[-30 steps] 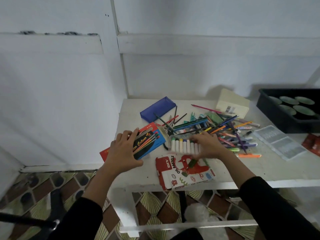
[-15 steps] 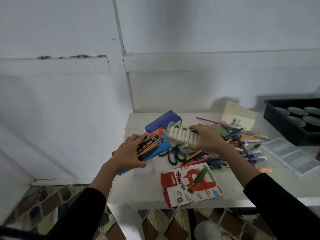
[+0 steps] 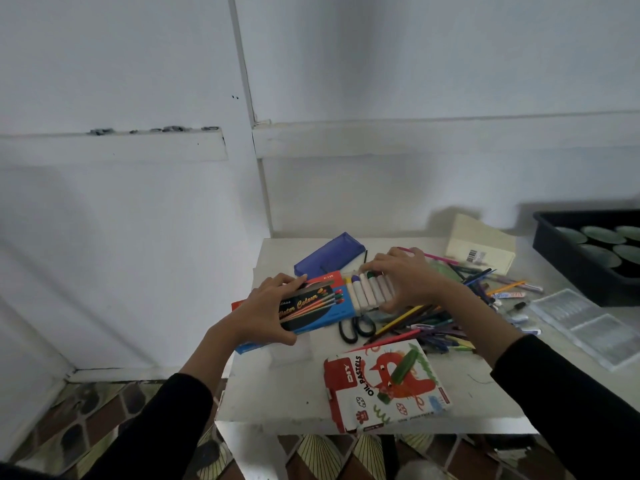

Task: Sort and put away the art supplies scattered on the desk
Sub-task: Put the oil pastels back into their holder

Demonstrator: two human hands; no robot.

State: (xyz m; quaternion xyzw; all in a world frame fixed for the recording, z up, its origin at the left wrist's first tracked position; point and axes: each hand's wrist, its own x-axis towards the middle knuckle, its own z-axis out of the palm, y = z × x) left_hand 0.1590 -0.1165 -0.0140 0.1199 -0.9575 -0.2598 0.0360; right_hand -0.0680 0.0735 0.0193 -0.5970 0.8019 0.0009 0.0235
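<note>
At mid-frame, a row of white-barrelled markers (image 3: pixel 369 293) meets the right end of a blue marker box (image 3: pixel 320 308), seemingly partly inside it, and both are lifted above the bench (image 3: pixel 485 393). The left hand (image 3: pixel 265 315) grips the box's left end. The right hand (image 3: pixel 403 278) clasps the markers' right side. The step looks like sliding the set into its box. Next it needs a straight push with box and row held in line. Scissors (image 3: pixel 356 329), loose pencils (image 3: pixel 433 323) and an oil pastels box (image 3: pixel 384 386) lie lower right, unsorted.
</note>
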